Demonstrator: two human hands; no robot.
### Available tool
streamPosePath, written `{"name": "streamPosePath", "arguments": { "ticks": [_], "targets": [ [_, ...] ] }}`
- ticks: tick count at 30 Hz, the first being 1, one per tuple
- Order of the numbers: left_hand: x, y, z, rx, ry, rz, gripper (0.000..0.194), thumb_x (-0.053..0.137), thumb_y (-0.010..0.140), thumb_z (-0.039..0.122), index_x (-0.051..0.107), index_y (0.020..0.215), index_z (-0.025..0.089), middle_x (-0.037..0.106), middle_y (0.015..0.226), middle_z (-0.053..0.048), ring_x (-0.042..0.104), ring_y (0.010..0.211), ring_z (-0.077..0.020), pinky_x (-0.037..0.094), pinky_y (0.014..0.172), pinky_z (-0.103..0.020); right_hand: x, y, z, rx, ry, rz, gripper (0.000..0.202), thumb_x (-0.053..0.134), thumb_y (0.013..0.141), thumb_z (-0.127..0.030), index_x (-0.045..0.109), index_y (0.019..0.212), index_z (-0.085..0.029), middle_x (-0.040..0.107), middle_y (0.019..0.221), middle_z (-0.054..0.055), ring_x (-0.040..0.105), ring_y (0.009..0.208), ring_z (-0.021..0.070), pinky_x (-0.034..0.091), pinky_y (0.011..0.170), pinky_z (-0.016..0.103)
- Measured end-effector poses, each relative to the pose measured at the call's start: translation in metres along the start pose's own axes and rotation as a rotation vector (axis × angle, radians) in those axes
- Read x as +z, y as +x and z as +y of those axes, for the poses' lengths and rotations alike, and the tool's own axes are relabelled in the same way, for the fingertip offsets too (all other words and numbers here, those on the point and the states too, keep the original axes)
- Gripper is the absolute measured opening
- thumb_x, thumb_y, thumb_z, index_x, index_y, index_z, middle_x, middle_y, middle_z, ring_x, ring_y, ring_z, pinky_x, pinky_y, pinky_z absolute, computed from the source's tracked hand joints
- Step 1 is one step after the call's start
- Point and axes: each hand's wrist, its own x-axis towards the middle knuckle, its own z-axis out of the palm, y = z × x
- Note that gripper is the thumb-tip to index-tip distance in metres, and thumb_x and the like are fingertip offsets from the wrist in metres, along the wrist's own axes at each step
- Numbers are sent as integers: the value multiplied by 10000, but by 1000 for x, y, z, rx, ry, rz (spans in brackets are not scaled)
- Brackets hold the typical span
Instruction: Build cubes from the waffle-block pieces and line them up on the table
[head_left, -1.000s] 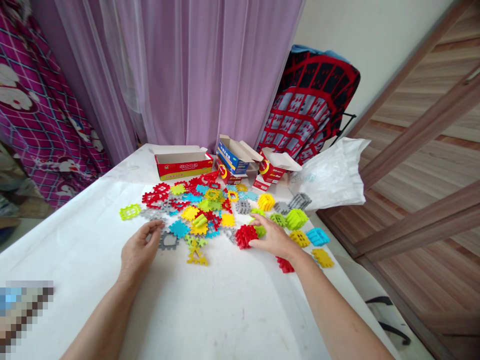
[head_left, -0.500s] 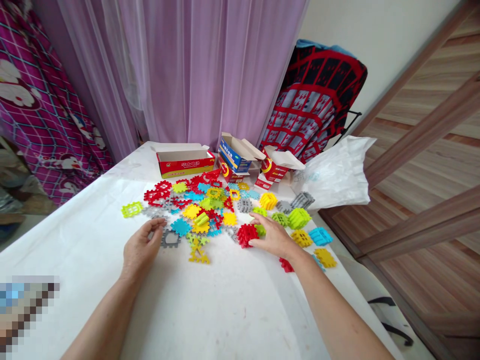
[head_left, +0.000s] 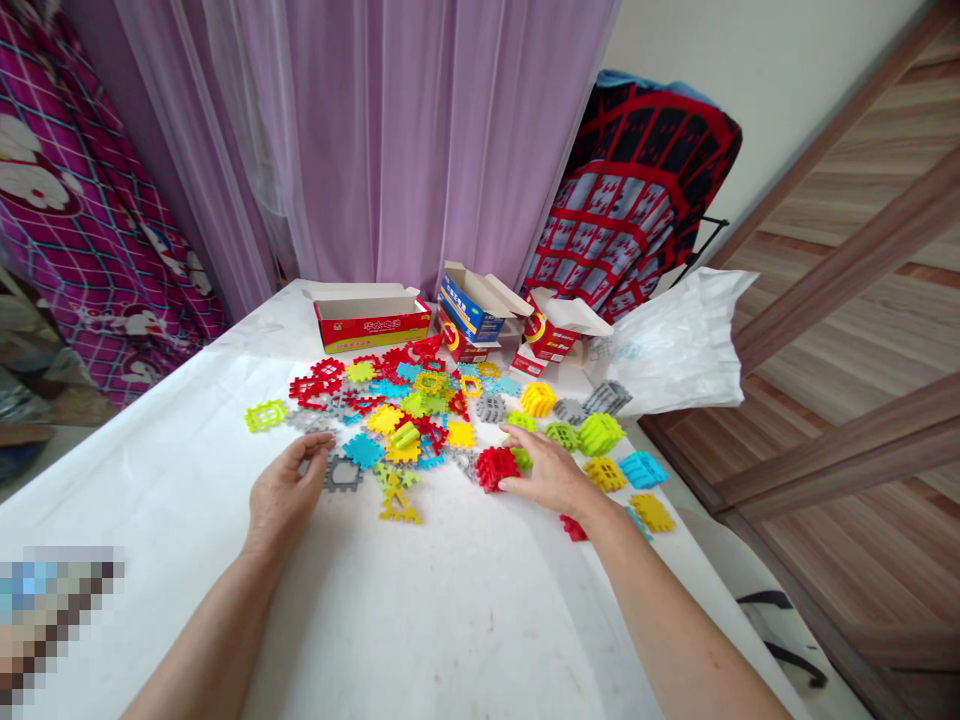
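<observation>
My left hand (head_left: 286,488) rests at the left edge of a pile of interlocking plastic tiles, fingers loosely curled and thumb apart, with nothing visible in it. Beside its fingertips lies a grey tile with a cut-out middle (head_left: 343,474). My right hand (head_left: 551,473) reaches in from the right, thumb and fingers spread. Its thumb tip is at the right side of a red stack of tiles (head_left: 496,469); whether it touches is hard to tell. Partly behind this hand is a green stack (head_left: 521,421). Yellow triangular tiles (head_left: 400,506) lie between the hands.
Stacks sorted by colour stand at the right, among them green (head_left: 600,434), blue (head_left: 643,469) and yellow (head_left: 604,474). Behind the pile are an open red box (head_left: 373,328), a blue box (head_left: 469,307) and other red boxes (head_left: 551,335). A white plastic bag (head_left: 675,345) lies back right.
Both hands keep nearly the same place and pose. The whole view has shifted very slightly; no tile has visibly moved.
</observation>
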Motion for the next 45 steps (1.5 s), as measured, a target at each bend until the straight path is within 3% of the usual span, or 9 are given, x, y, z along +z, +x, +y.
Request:
{"name": "streamPosePath", "arguments": {
  "ticks": [8,14,26,45],
  "targets": [
    [-2,-1,6,-24,-9,4,347,471,768,435,691,988,283,781,921,3,704,834,-215,523,736,-295,0,0,0,-6,-21,9,751,735,684,-301,481,1390,-256,657,1205,60,560,1163,265,391,1008,432],
    [-2,-1,3,-25,-5,-13,369,453,775,451,681,1007,277,779,976,-9,706,888,-227,524,773,-310,0,1,0,-44,-75,-10,753,753,687,-352,497,1383,-222,590,1328,102,512,1237,290,367,1041,451],
    [-2,-2,6,-13,-17,-2,343,475,780,419,690,999,266,785,932,-1,710,846,-206,530,767,-286,-5,8,-6,-140,-143,-105,710,714,710,-345,511,1376,-204,579,1337,123,492,1238,300,364,1038,461],
    [-4,-2,10,-25,-20,-10,343,480,778,391,698,1007,258,786,915,7,707,823,-189,526,733,-260,-4,8,-9,-115,-142,-111,711,695,744,-337,473,1409,-215,586,1311,115,511,1204,283,375,1010,416]
  ]
}}
